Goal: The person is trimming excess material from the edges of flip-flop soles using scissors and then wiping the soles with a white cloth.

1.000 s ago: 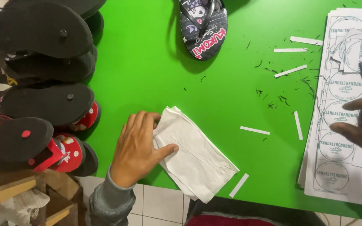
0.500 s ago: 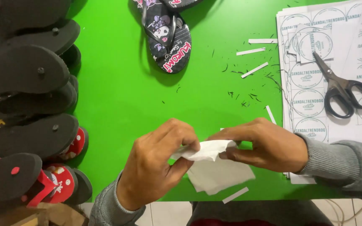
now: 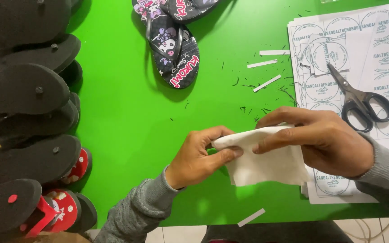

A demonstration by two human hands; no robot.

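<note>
A white folded cloth (image 3: 266, 162) hangs between both hands, just above the green table (image 3: 131, 121). My left hand (image 3: 201, 155) pinches its left top corner between thumb and fingers. My right hand (image 3: 320, 139) grips the upper right edge, fingers lying across the cloth. The lower part of the cloth droops over the table's front. Both wrists wear grey sleeves.
Black scissors (image 3: 361, 101) lie on a stack of printed label sheets (image 3: 379, 49) at the right. A black patterned flip-flop pair (image 3: 172, 40) sits at the top centre. Several black and red flip-flops (image 3: 28, 130) are stacked along the left edge. White paper strips (image 3: 266, 83) and tiny clippings litter the table.
A second ago my left hand pressed the cloth flat and my right hand was near the scissors. Now the scissors lie on the sheets and both hands hold the lifted cloth.
</note>
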